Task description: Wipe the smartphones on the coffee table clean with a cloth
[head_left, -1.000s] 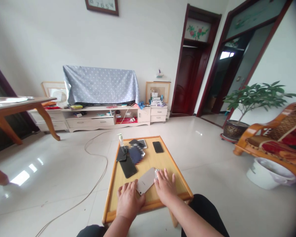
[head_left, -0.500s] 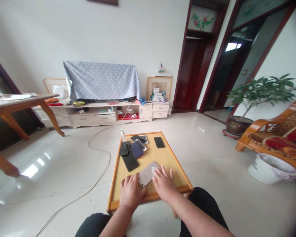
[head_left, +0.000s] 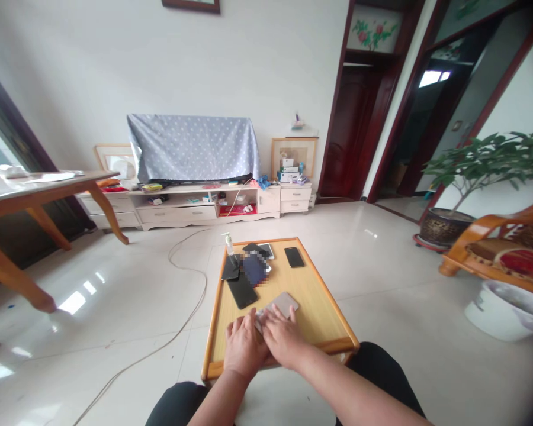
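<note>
A pinkish-silver phone (head_left: 288, 303) lies back up on the small wooden table (head_left: 311, 313), slanted near its front edge. My left hand (head_left: 245, 344) is closed on its near left end, the thumb hidden. My right hand (head_left: 282, 336) rests on the phone's back, its fingers close beside the left hand. Under the right fingertips shows a bit of crumpled white wipe (head_left: 259, 318), mostly covered. A large black phone (head_left: 243, 291) lies just beyond my left hand. Another black phone (head_left: 294, 257) sits at the far right of the table.
At the table's far left stand a pump bottle (head_left: 230, 244), a dark device (head_left: 230, 269) and a blurred-out blue item (head_left: 254, 269). A cable (head_left: 177, 337) runs over the floor on the left. A white bucket (head_left: 493, 313) and a wooden chair (head_left: 484, 236) are right.
My right hand has slid the wipe from the middle of the phone toward its near left end, beside my left hand. The view has shifted slightly left.
</note>
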